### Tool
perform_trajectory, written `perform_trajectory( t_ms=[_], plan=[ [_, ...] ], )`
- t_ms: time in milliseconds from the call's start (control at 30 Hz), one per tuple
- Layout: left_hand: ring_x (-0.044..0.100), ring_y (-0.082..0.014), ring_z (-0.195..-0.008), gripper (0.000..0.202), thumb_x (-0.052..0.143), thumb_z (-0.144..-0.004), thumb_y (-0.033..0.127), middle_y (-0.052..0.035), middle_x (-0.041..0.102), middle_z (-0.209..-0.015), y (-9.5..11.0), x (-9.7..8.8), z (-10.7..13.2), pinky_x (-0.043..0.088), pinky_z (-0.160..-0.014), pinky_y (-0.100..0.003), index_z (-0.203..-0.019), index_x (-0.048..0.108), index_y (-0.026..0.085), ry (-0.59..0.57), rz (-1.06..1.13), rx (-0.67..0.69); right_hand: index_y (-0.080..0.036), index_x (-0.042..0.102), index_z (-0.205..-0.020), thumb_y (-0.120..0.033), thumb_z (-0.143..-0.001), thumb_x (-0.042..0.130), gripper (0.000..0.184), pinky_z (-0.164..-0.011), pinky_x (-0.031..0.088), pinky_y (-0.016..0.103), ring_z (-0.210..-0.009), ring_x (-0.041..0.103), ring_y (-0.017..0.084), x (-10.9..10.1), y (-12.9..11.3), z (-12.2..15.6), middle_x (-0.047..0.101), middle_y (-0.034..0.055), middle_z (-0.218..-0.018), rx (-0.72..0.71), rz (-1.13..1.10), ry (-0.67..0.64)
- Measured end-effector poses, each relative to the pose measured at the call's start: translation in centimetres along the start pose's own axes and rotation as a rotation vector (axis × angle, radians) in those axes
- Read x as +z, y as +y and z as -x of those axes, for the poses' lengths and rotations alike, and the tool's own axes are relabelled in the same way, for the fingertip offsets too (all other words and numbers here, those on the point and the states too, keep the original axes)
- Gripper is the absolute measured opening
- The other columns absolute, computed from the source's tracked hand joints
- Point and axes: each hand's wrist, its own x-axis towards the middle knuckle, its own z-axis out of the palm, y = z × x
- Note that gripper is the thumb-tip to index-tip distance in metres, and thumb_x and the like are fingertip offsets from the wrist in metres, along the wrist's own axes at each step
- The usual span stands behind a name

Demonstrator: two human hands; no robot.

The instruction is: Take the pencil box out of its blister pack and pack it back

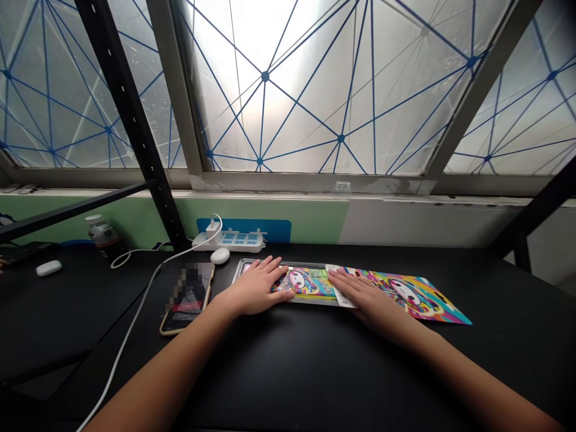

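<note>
A clear plastic tray [240, 268] lies on the black table, with a colourful cartoon-printed packet [310, 282] in or on it. My left hand [258, 287] rests flat over the left part of the tray and packet, fingers spread. At the packet's right end, my right hand [357, 293] lies palm down with fingers stretched out, over a white edge strip. A bright cartoon-printed card [418, 297] extends to the right from under that hand. What lies beneath both palms is hidden.
Left of my hands is a phone [189, 297] in a light-edged case. A white power strip [240, 242] stands by the wall, its white cable [135, 318] running toward me. Nearby are a small white case [220, 256], a bottle [105, 236] and a black metal post [135, 120].
</note>
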Motion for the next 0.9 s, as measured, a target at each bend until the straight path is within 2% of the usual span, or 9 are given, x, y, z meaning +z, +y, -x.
perform_trajectory(
  t_ms=[100,200,267,400,500,567,667,767,900],
  plan=[
    [0.015,-0.0292,-0.152,0.069,0.028,-0.097,0.070,-0.0073,0.022,-0.164,-0.2,0.1,0.0,0.016,-0.120,-0.050,-0.152,0.037,0.028,-0.002,0.011,-0.003,-0.026,0.043,-0.149,0.000,-0.082,0.036,0.072,-0.111,0.041,0.049,-0.140,0.044,0.024,0.0,0.6,0.9,0.049,0.0069,-0.151,-0.004,0.063,0.103],
    [0.015,-0.0281,-0.152,0.063,0.025,-0.101,0.062,-0.0075,0.023,-0.164,-0.3,0.4,-0.2,0.017,-0.120,-0.050,-0.152,0.037,0.027,0.012,0.001,-0.011,-0.022,0.056,-0.138,-0.001,-0.085,0.036,0.061,-0.106,0.044,0.050,-0.133,0.053,0.026,-0.3,0.2,0.9,0.059,0.0096,-0.142,0.007,0.164,0.182],
    [0.015,-0.0284,-0.152,0.061,0.025,-0.102,0.059,-0.0078,0.024,-0.164,-0.4,0.6,-0.2,0.017,-0.119,-0.051,-0.151,0.038,0.026,0.024,-0.005,-0.007,-0.021,0.060,-0.133,-0.003,-0.088,0.035,0.055,-0.103,0.046,0.051,-0.128,0.057,0.028,-0.6,-0.3,0.8,0.061,0.0111,-0.139,0.020,0.216,0.182],
    [0.017,-0.0290,-0.151,0.060,0.026,-0.102,0.059,-0.0085,0.025,-0.163,-0.4,0.6,-0.2,0.018,-0.119,-0.051,-0.150,0.039,0.026,0.036,-0.004,0.001,-0.018,0.061,-0.133,-0.001,-0.086,0.032,0.057,-0.100,0.048,0.054,-0.125,0.059,0.030,-1.1,-0.3,1.1,0.061,0.0128,-0.139,0.054,0.259,0.154],
    [0.018,-0.0294,-0.151,0.060,0.027,-0.102,0.058,-0.0090,0.027,-0.163,-0.4,0.5,-0.1,0.019,-0.119,-0.051,-0.150,0.040,0.025,0.051,-0.010,0.000,-0.018,0.058,-0.137,-0.001,-0.085,0.032,0.061,-0.102,0.048,0.052,-0.126,0.059,0.029,-1.7,0.2,1.7,0.060,0.0119,-0.139,0.106,0.259,0.188],
    [0.020,-0.0296,-0.150,0.057,0.028,-0.102,0.056,-0.0090,0.029,-0.162,-0.3,0.6,-0.1,0.021,-0.118,-0.051,-0.149,0.042,0.025,0.071,-0.016,-0.004,-0.020,0.054,-0.141,-0.002,-0.084,0.033,0.063,-0.104,0.047,0.052,-0.128,0.058,0.029,-2.1,-0.2,2.0,0.059,0.0108,-0.141,0.116,0.260,0.221],
    [0.025,-0.0291,-0.149,0.051,0.029,-0.103,0.048,-0.0095,0.035,-0.159,-0.1,1.1,-0.3,0.024,-0.117,-0.051,-0.145,0.047,0.024,0.126,-0.030,-0.014,-0.021,0.048,-0.146,-0.001,-0.084,0.033,0.068,-0.109,0.042,0.052,-0.131,0.055,0.028,-2.5,-3.6,2.4,0.057,0.0101,-0.143,0.034,0.265,0.267],
    [0.033,-0.0287,-0.146,0.046,0.030,-0.103,0.040,-0.0108,0.043,-0.155,0.6,1.6,-0.6,0.026,-0.117,-0.050,-0.138,0.054,0.022,0.201,-0.050,-0.023,-0.020,0.042,-0.150,-0.001,-0.084,0.032,0.069,-0.113,0.037,0.052,-0.132,0.053,0.027,-2.1,-9.8,2.6,0.056,0.0103,-0.144,-0.149,0.230,0.308],
    [0.044,-0.0267,-0.137,0.040,0.034,-0.102,0.033,-0.0098,0.053,-0.147,1.9,1.7,-0.6,0.031,-0.114,-0.045,-0.128,0.061,0.020,0.298,-0.084,-0.014,-0.012,0.052,-0.141,-0.011,-0.090,0.037,0.053,-0.103,0.046,0.054,-0.127,0.057,0.035,0.0,-17.2,2.1,0.059,0.0160,-0.140,-0.356,0.158,0.230]
  ],
)
